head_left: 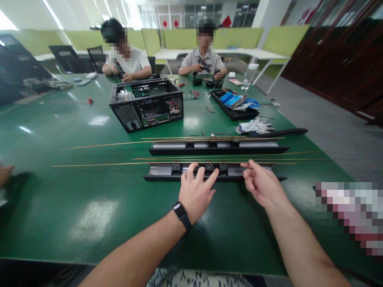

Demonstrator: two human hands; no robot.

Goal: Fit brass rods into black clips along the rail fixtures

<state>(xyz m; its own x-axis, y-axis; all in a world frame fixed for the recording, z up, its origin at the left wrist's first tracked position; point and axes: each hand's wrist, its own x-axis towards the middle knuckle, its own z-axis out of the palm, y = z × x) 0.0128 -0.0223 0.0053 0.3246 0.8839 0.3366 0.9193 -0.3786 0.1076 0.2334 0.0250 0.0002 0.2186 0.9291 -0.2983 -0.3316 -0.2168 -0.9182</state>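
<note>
My left hand (197, 191), wearing a black watch, lies palm down with spread fingers. Its fingertips rest over the small black blocks (209, 167) in the near metal rail (158, 171). Another black block (176, 168) sits left of the fingers in that rail. My right hand (263, 185) is at the rail's right part, fingers curled and pinched at a thin brass-coloured rod (98, 165); the exact grip is partly hidden. Several such rods run lengthwise over the rail. Behind lies a second rail (170, 145) with black blocks and more rods on it.
An open computer case (146, 105) stands on the green table (89, 223). To its right are a black tray (239, 113) with blue items and white gloves (257, 126). Two people sit opposite, holding tools. A bottle (250, 75) stands at the back; another person's hand (5, 174) shows left.
</note>
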